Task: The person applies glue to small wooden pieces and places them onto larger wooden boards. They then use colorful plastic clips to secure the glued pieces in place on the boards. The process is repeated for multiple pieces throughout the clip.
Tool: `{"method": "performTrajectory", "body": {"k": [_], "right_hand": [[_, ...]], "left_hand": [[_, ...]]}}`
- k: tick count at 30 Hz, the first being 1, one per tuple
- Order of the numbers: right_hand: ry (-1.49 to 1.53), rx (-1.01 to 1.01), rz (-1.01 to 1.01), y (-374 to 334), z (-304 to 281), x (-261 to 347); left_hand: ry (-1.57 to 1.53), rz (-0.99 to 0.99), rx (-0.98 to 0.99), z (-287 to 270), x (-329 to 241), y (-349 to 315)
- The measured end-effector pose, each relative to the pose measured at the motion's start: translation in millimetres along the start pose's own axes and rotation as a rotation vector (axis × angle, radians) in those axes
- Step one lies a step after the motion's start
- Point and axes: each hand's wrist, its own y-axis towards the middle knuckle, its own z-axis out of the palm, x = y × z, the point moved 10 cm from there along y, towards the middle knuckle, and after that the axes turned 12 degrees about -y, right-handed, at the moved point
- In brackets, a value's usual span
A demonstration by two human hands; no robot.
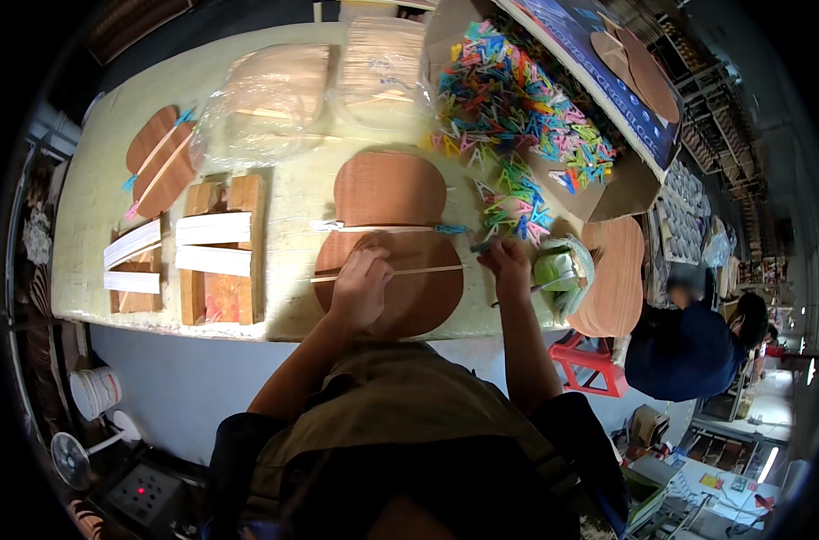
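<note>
A small guitar-shaped wooden plate lies flat in front of me at the table's near edge. Across its waist runs a thin strip, with a pale clothespin at the left end and a blue clothespin at the right end. A second thin wooden strip crosses the wider lower part. My left hand is closed over this strip, fingers bent down against the plate. Right of the plate, my right hand is raised in a pinch. A small dark greenish clothespin shows at its fingertips, partly hidden.
A cardboard box spills many coloured clothespins at the far right. Wrapped wood stacks stand at the back. Wooden blocks with white strips and a clamped plate lie left. A green container and stacked plates sit right.
</note>
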Motion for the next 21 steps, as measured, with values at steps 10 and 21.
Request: {"method": "performTrajectory", "body": {"k": [10,21], "right_hand": [[0.295,0.031,0.237,-56,1,-47],[-1.01,-0.067,-0.307,-26,2,32]], "left_hand": [[0.032,-0.084,0.086,24,13,-9],[-0.014,-0.072,0.066,20,17,-11]]}}
